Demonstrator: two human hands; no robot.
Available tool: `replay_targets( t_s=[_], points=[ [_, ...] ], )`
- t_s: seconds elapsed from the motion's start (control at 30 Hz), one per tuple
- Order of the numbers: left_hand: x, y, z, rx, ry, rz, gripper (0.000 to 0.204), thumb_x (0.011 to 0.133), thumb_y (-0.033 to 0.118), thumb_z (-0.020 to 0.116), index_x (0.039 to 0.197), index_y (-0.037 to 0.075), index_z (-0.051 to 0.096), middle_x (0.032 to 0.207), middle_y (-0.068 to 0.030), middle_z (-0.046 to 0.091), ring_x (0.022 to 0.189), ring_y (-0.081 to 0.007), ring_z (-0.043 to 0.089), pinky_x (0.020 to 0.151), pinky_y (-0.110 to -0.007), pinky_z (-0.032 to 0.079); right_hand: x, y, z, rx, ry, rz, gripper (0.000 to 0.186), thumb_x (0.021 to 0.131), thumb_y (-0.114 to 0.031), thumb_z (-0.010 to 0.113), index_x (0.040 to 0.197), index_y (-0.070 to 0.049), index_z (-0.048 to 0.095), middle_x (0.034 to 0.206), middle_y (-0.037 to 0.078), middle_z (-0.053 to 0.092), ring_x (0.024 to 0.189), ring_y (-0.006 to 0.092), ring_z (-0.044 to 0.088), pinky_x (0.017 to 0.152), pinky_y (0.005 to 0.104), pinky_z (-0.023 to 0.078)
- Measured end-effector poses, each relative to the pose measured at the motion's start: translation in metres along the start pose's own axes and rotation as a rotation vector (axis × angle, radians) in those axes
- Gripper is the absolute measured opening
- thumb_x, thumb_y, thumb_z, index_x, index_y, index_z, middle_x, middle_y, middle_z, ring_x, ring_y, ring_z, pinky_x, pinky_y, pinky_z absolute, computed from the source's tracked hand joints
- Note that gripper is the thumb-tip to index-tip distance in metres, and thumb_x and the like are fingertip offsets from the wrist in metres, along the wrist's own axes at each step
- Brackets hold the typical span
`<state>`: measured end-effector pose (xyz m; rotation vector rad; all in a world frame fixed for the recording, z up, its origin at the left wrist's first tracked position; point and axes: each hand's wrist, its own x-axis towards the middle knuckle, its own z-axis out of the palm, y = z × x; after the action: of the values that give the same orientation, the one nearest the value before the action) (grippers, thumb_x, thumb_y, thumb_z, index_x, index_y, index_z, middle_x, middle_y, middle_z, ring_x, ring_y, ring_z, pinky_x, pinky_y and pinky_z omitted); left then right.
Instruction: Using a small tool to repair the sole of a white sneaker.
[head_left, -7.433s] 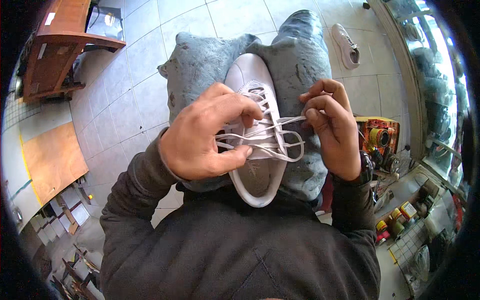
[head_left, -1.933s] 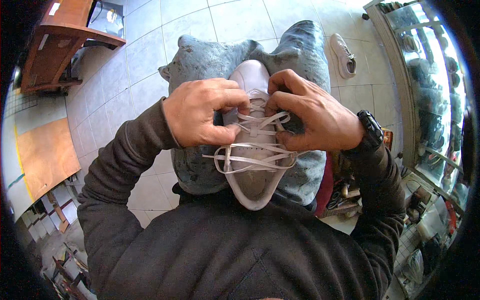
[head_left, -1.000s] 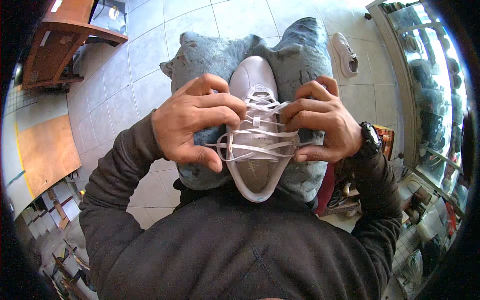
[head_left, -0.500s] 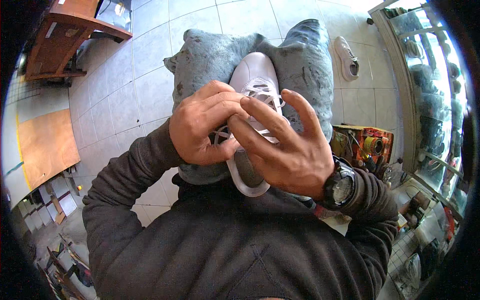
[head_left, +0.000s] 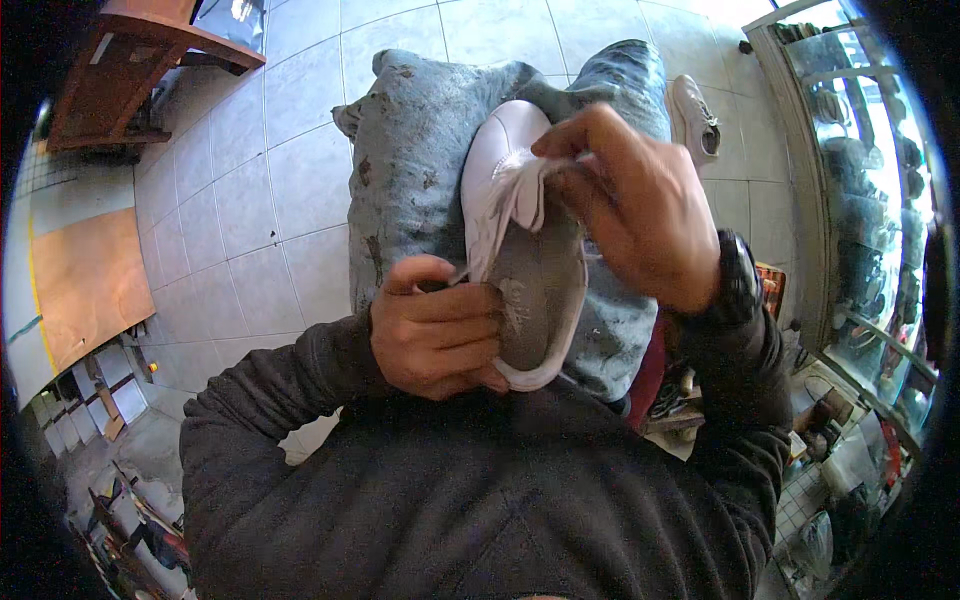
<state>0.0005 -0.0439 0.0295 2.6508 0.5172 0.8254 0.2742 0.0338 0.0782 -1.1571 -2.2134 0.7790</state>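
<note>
A white lace-up sneaker [head_left: 505, 130] lies on my lap, toe pointing away, its grey insole bare at the opening. My left hand [head_left: 435, 335] is closed round the left side of its collar near the heel, thumb raised. At the top of the opening, my right hand [head_left: 645, 210] is pinched at the white shoelaces [head_left: 490, 215] by the lifted tongue [head_left: 528, 200]. Motion blurs this hand slightly, and its fingers partly hide the laces. A stained grey-blue cloth [head_left: 405, 165] covers my legs under the shoe.
Another white sneaker [head_left: 692, 115] rests on the tiled floor [head_left: 235, 200] to the right. A glass display case [head_left: 860, 200] stands along the right side. At upper left is a brown wooden piece of furniture [head_left: 120, 75]; below it lies a tan board [head_left: 90, 280].
My hands have moved apart. The left has dropped to the shoe's collar; the right has moved up and right with the laces. The opening and insole now show more.
</note>
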Motion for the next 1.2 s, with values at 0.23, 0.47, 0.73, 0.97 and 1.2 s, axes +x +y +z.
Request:
replay_targets(
  t_s=[0.23,0.47,0.73,0.97,1.2],
  points=[
    [0.019,0.005,-0.029,-0.031,-0.183,-0.055,0.023,0.094,0.034,0.075,0.094,0.011,0.079,0.094,-0.0028,0.078,0.101,-0.0177,0.075,0.109,-0.050,0.036,0.023,0.002,0.011,0.091,0.073,0.092,0.023,0.093,-0.026,0.072,0.093,-0.003,0.070,0.079,0.025,0.071,0.077,0.0466,0.073,0.070,0.0528,0.058],
    [0.074,0.000,-0.038,-0.006,-0.844,-0.101,0.033,0.085,0.015,0.067,0.113,-0.002,0.073,0.111,-0.0165,0.074,0.100,-0.0363,0.075,0.082,-0.045,0.064,0.023,-0.006,0.014,-0.010,0.072,0.025,0.027,0.089,-0.034,0.073,0.095,-0.008,0.072,0.083,0.020,0.075,0.078,0.0437,0.074,0.072,0.0525,0.060],
    [0.044,0.001,-0.005,0.021,-0.706,-0.170,0.055,0.093,0.013,0.058,0.145,-0.004,0.063,0.138,-0.0222,0.070,0.129,-0.0344,0.068,0.114,-0.046,0.052,-0.002,-0.004,0.023,0.028,0.058,-0.061,0.033,0.090,-0.043,0.077,0.100,-0.012,0.074,0.095,0.014,0.077,0.086,0.0411,0.076,0.076,0.0520,0.061],
    [0.051,0.001,-0.007,0.090,-0.733,-0.121,0.044,0.092,0.014,0.060,0.131,-0.004,0.067,0.126,-0.0238,0.072,0.118,-0.0363,0.070,0.106,-0.047,0.055,-0.012,-0.002,0.027,0.068,0.114,-0.052,0.037,0.089,-0.043,0.079,0.105,-0.010,0.074,0.100,0.014,0.076,0.090,0.0417,0.075,0.077,0.0517,0.061],
    [0.064,0.002,0.001,0.141,-0.775,-0.064,0.043,0.089,0.016,0.062,0.125,-0.006,0.068,0.117,-0.0235,0.072,0.111,-0.0387,0.070,0.098,-0.049,0.057,-0.021,0.003,0.031,0.115,0.153,-0.035,0.036,0.089,-0.038,0.081,0.108,-0.008,0.075,0.101,0.015,0.075,0.092,0.0413,0.075,0.079,0.0497,0.060]
  ],
)
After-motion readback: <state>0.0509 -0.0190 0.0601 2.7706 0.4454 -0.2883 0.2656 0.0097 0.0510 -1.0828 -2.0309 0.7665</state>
